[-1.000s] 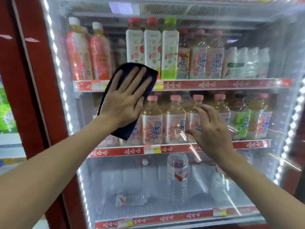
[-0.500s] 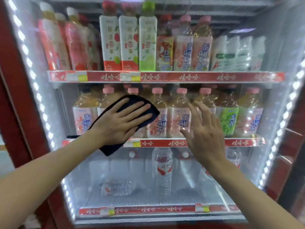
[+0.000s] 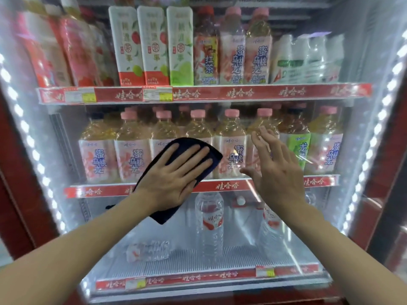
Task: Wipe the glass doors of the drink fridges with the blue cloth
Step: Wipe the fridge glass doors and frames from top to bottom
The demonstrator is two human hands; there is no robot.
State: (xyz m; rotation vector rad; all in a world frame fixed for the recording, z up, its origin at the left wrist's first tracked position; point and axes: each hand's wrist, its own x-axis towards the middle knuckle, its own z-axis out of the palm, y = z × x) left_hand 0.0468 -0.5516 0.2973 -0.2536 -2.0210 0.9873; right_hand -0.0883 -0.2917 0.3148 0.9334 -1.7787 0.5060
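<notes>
**Blue cloth at mid-height on the fridge door, and much of the job seems to lie ahead**

Blue cloth (image 3: 164, 214) lies flat against the glass door (image 3: 242, 238) of a red-framed drink fridge (image 3: 385, 194). It sits level with the middle shelf of peach oolong tea bottles (image 3: 134, 157), and a loose corner hangs below the shelf edge. We see the left hand (image 3: 174, 179) pressing it to the pane with its fingers straight and together, grasping nothing. The right hand (image 3: 277, 172) is just beside it, fingers spread and relaxed, holding nothing; we cannot tell whether it touches the glass.

We judge the wipe to be partway through this one door. The cloth sits in the centre, and no streak marks off cleaned glass from uncleaned. The pane looks hazy near the lit side strips (image 3: 28, 137). The stretch in front of the upright water bottle (image 3: 210, 225) and the toppled bottle (image 3: 147, 252) seems likely to need a pass. Only this one door is in view, so we cannot say how the other fridges stand.
</notes>
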